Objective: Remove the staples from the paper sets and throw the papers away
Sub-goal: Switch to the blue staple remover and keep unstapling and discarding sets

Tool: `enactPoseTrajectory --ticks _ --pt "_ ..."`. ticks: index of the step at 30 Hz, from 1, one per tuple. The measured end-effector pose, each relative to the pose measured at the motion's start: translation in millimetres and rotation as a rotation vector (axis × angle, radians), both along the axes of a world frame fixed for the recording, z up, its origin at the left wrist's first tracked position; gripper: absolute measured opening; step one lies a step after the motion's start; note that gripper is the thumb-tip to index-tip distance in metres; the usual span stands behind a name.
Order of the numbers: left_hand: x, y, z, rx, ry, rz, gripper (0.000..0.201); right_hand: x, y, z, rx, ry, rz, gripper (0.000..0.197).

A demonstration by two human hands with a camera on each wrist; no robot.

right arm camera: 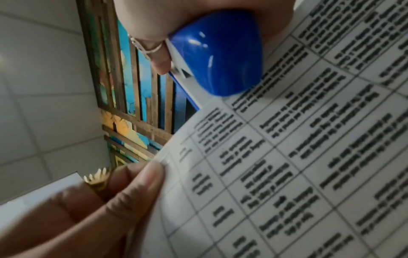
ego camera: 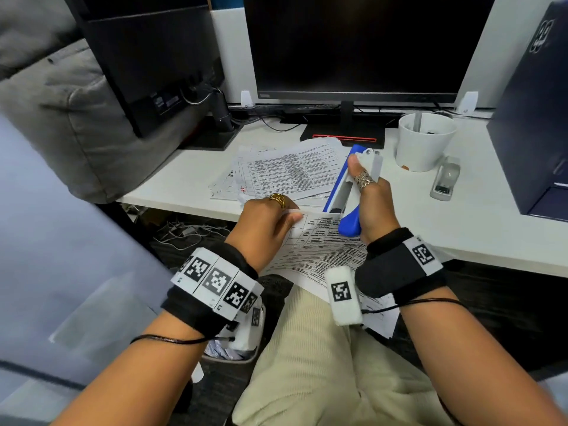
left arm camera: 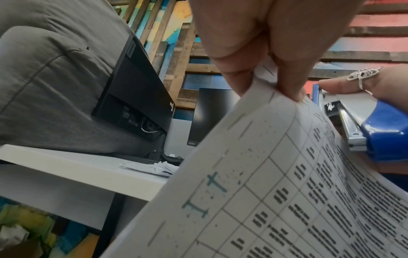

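The paper set point(ego camera: 319, 253), a printed table on white sheets, lies over the person's lap in front of the desk edge, its long axis running from the lap up and away toward the desk. Its top left corner is pinched between thumb and fingers of the left hand point(ego camera: 266, 229), which wears a gold ring point(ego camera: 278, 199). At the set's top edge the right hand point(ego camera: 370, 204) grips a blue stapler point(ego camera: 345, 192), fingers wrapped round it and the ringed thumb lying along its grey upper side. The stapler stands steeply, its rounded blue end down against the sheet and its other end pointing up and away toward the monitor point(ego camera: 356, 44).

Beyond, on the white desk point(ego camera: 461, 229), a loose pile of printed papers point(ego camera: 282, 172) lies spread in front of the monitor stand. To the right stand a white cup point(ego camera: 425, 146) and, just beside it, a grey stapler point(ego camera: 445, 179). A dark box point(ego camera: 534, 118) stands at the far right.
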State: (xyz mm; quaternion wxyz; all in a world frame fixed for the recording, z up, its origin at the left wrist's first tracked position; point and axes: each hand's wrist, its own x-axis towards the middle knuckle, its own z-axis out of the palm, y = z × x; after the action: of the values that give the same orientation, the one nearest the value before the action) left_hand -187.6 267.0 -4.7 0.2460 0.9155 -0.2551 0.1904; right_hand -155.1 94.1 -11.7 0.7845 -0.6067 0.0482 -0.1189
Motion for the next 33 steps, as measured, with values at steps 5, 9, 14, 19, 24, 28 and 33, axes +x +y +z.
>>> enactPoseTrajectory --ticks 5,9,14,19,24,28,33 --pt "-2.1 -0.6 3.1 0.009 -0.018 -0.022 0.017 0.5 7.5 -0.7 -0.001 -0.053 -0.084 0.021" --pt "-3.3 -3.4 1.5 0.030 -0.011 -0.041 0.017 2.7 10.2 -3.4 0.034 -0.064 -0.099 0.019" --pt "4.6 3.1 -2.2 0.055 -0.024 -0.011 0.018 17.4 4.0 6.7 -0.006 0.088 0.077 0.044" --pt "10.0 12.3 -7.8 0.030 -0.027 0.023 0.016 45.4 -36.9 25.7 0.100 0.192 0.103 0.039" --pt "12.3 12.6 -11.6 0.027 -0.021 0.017 0.015 66.9 -77.0 13.4 -0.635 0.461 -0.032 0.037" --pt "12.6 13.6 -11.3 0.015 -0.073 -0.017 0.011 64.4 -86.4 3.0 -1.145 0.535 0.005 0.042" --pt "11.0 18.7 -6.3 0.021 -0.088 -0.016 0.017 55.1 -75.1 -1.2 -1.287 0.325 -0.016 0.061"
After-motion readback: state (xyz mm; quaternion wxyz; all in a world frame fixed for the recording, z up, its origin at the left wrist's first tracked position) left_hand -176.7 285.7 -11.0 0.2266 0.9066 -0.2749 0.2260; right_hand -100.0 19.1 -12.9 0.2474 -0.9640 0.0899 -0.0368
